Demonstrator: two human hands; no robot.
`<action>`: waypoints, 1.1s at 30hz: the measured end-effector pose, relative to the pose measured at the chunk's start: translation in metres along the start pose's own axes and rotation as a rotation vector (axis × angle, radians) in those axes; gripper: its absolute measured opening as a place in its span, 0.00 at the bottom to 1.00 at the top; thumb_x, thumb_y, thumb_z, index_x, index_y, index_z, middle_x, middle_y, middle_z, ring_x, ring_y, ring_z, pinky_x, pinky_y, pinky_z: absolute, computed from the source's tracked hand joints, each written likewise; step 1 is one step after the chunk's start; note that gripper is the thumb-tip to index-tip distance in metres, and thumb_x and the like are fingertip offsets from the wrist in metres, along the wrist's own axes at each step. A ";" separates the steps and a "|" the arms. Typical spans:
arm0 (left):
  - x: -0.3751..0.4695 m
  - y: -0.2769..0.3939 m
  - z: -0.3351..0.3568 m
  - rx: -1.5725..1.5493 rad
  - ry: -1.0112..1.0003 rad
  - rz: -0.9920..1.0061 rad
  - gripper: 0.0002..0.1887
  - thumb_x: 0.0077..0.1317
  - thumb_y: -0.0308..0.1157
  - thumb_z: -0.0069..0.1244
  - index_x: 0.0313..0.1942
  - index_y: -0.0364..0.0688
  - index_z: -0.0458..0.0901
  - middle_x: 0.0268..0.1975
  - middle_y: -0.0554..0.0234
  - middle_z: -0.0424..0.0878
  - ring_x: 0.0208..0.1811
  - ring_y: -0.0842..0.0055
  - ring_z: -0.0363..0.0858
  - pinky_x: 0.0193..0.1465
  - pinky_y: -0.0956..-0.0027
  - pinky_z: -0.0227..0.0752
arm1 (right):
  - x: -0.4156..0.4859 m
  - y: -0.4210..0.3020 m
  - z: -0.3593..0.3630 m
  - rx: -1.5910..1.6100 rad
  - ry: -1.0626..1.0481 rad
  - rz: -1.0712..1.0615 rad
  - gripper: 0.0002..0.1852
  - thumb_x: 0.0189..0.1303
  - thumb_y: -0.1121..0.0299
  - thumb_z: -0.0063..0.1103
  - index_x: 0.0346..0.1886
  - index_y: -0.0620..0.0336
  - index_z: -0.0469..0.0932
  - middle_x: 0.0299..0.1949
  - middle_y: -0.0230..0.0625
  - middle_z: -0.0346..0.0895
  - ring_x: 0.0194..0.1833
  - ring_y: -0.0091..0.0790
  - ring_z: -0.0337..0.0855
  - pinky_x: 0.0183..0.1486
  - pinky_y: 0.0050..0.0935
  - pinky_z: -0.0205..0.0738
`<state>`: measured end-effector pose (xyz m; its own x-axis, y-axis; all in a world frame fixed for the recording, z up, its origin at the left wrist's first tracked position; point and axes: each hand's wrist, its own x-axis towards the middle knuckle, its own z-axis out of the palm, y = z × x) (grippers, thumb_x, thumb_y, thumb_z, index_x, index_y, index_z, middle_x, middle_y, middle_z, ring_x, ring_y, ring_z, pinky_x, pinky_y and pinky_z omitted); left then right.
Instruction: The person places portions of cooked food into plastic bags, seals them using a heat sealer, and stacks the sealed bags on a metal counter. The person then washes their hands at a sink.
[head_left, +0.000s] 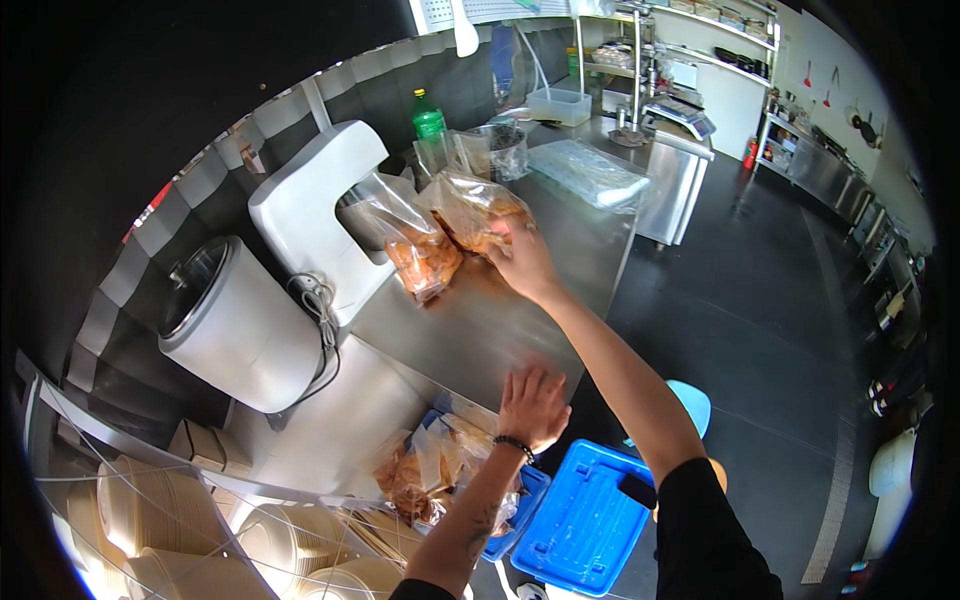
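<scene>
My right hand (525, 259) is at the side of a clear plastic bag (476, 202) of orange-brown marinated food, thumb and fingers against it; the fingertips are blurred. A second such bag (424, 259) stands upright to its left, touching it, on the stainless steel counter (480, 330). My left hand (534, 405), a dark beaded bracelet at its wrist, is over the counter's near edge. It holds nothing, and its blurred fingers are spread. Below it, more filled bags (420, 472) lie in a blue plastic crate (529, 499), partly hidden by my left forearm.
A white stand mixer (322, 202) and a lidded white cooker (240, 330) line the left side. Behind the bags are a green bottle (428, 116) and a flat plastic-wrapped pack (589, 172). A blue lid (585, 517) lies low right, near stacked food containers (292, 544) on a wire rack.
</scene>
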<state>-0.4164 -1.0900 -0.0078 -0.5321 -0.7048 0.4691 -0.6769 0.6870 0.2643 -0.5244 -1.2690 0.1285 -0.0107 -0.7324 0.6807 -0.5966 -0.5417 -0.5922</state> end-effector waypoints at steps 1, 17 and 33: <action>-0.001 -0.001 0.000 0.005 -0.015 -0.016 0.31 0.59 0.49 0.52 0.62 0.51 0.71 0.64 0.50 0.67 0.69 0.54 0.61 0.73 0.38 0.48 | 0.022 0.001 0.011 -0.092 -0.011 0.042 0.20 0.60 0.64 0.65 0.53 0.60 0.73 0.51 0.45 0.77 0.52 0.47 0.79 0.55 0.42 0.74; 0.000 -0.006 -0.003 0.047 -0.145 -0.135 0.31 0.60 0.53 0.50 0.63 0.52 0.73 0.68 0.53 0.64 0.73 0.59 0.55 0.74 0.33 0.37 | 0.045 0.029 0.086 0.235 0.451 0.080 0.02 0.64 0.76 0.54 0.38 0.60 0.75 0.30 0.42 0.80 0.33 0.42 0.83 0.35 0.37 0.74; -0.243 0.118 -0.099 -0.715 0.299 -0.532 0.17 0.60 0.26 0.57 0.49 0.38 0.77 0.47 0.54 0.80 0.53 0.63 0.78 0.60 0.63 0.69 | -0.174 -0.237 -0.133 0.919 0.027 0.362 0.03 0.69 0.75 0.56 0.41 0.60 0.73 0.30 0.26 0.75 0.26 0.14 0.67 0.26 0.17 0.62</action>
<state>-0.3166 -0.8195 -0.0071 -0.0231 -0.9509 0.3087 -0.2682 0.3033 0.9144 -0.4879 -0.9582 0.2074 -0.0948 -0.9138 0.3949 0.3015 -0.4044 -0.8635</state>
